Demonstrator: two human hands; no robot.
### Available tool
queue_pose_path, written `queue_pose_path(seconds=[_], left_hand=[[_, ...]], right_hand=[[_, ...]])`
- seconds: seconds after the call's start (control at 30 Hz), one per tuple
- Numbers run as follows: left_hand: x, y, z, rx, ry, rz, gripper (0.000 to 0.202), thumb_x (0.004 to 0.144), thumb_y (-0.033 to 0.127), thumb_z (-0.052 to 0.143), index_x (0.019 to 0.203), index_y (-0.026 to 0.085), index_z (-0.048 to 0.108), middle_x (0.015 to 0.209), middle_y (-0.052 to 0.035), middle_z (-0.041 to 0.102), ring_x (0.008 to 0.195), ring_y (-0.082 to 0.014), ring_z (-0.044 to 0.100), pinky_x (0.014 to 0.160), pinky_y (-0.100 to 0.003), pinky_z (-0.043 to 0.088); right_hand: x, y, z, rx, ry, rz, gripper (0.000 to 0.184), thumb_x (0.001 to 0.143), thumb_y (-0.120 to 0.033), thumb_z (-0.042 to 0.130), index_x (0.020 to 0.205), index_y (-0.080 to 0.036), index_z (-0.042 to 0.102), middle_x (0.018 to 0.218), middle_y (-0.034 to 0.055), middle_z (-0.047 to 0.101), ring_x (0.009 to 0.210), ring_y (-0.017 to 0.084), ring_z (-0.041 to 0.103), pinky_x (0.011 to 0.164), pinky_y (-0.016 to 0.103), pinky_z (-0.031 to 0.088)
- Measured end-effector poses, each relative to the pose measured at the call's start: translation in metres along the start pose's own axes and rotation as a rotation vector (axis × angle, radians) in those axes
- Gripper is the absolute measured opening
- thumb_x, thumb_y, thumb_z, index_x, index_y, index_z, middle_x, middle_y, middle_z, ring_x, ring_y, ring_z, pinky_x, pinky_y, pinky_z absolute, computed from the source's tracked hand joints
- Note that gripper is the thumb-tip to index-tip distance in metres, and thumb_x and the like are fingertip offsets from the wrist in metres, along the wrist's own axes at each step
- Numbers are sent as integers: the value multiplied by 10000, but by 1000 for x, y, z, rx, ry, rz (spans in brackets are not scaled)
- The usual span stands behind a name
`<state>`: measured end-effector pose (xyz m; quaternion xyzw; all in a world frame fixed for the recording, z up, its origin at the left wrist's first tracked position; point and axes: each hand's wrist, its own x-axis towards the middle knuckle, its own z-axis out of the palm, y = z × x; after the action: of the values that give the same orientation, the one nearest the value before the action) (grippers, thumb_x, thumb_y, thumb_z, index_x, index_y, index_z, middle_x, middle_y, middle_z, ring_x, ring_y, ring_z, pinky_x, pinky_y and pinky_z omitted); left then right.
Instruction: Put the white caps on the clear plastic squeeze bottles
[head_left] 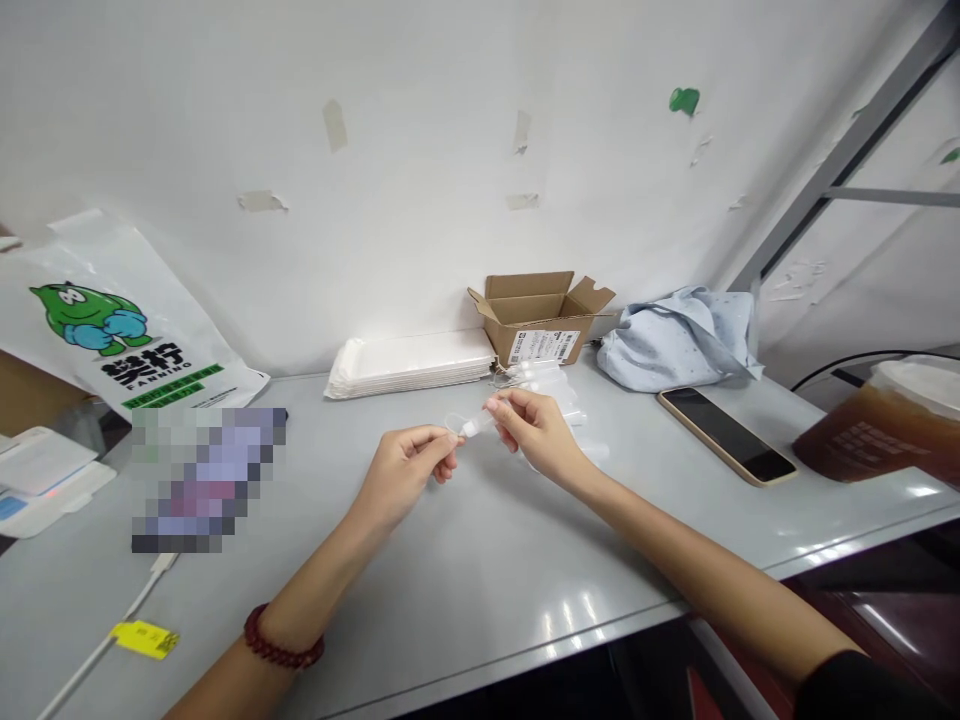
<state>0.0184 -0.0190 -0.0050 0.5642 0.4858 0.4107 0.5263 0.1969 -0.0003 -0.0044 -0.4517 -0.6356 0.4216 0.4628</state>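
Observation:
Above the grey table, a small white plastic piece (472, 428), perhaps a cap, with a thin clear loop, spans the gap between my two hands. My left hand (409, 465) is closed in a pinch at the piece's left end, by the loop. My right hand (536, 430) pinches its other end, where something translucent shows between the fingers. What this translucent part is, I cannot make out. Behind and beside my right hand lie several clear plastic tubes (549, 378), partly hidden by it.
A stack of white packets (416, 358) and an open cardboard box (536, 315) stand by the wall. Right are a light-blue cloth bag (675, 338), a phone (726, 437) and a drink tub (885, 420). Left are a white printed bag (135, 310), a blurred-out device (217, 480) and its cable (97, 655).

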Motion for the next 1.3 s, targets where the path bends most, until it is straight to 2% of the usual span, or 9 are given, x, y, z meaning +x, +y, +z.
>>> queue_pose_path(seconds=[0.17,0.37,0.73,0.83,1.0,1.1,1.17,1.23,1.3], left_hand=[[5,-4,-6,-157,-36,-59,301,797,416,593,696,142,666,636,-5,551,567,-109,484,570,-260,404],[5,-5,-10,-115,-79,-96,330,791,449,610,786,132,701,647,-6,552,579,-109,497,573,-259,401],[4,-8,-8,-63,-70,-1,319,768,393,631,571,143,631,702,-39,639,554,-100,493,566,-259,399],[4,-8,-7,-14,-55,17,333,772,396,618,556,143,618,739,-49,658,541,-95,492,573,-264,402],[16,-7,-17,38,-59,6,320,752,407,622,559,152,627,629,-29,617,557,-112,508,583,-262,412],[26,-10,-33,66,37,-12,295,724,420,638,617,146,658,666,-32,626,551,-109,516,564,-258,416],[32,-14,-46,103,159,-38,285,711,419,641,693,138,689,638,-21,607,551,-111,527,567,-258,424],[38,-19,-58,141,272,-80,286,692,408,644,710,126,691,624,-20,601,549,-114,533,549,-252,425],[42,-24,-66,161,336,-102,276,675,390,647,690,117,677,597,-17,585,527,-111,523,509,-242,411]], right_hand=[[0,-3,-2,48,3,21,326,835,-464,535,753,-149,556,514,-49,469,428,73,409,449,219,333],[0,-3,-2,45,5,25,329,836,-467,535,754,-150,560,527,-47,478,432,73,418,448,220,342],[-4,-4,5,45,9,53,344,839,-454,527,655,-166,492,491,-51,457,410,70,392,437,222,320],[-4,-2,6,44,8,66,337,839,-458,522,678,-162,507,498,-50,460,407,70,391,437,222,325],[1,3,3,-85,-44,23,292,850,-438,505,822,-154,569,616,1,575,477,100,469,477,237,384],[9,4,-10,-321,65,-171,211,854,-339,505,951,-160,562,827,61,638,686,152,561,567,256,424],[15,4,-25,-546,109,-311,117,827,-209,490,900,-164,571,916,82,634,776,174,561,616,270,421],[21,3,-41,-700,100,-333,169,770,-76,437,799,-170,574,846,65,630,752,173,553,641,276,409],[24,3,-55,-775,62,-279,222,719,-15,408,753,-170,563,780,49,620,720,170,543,646,276,401]])
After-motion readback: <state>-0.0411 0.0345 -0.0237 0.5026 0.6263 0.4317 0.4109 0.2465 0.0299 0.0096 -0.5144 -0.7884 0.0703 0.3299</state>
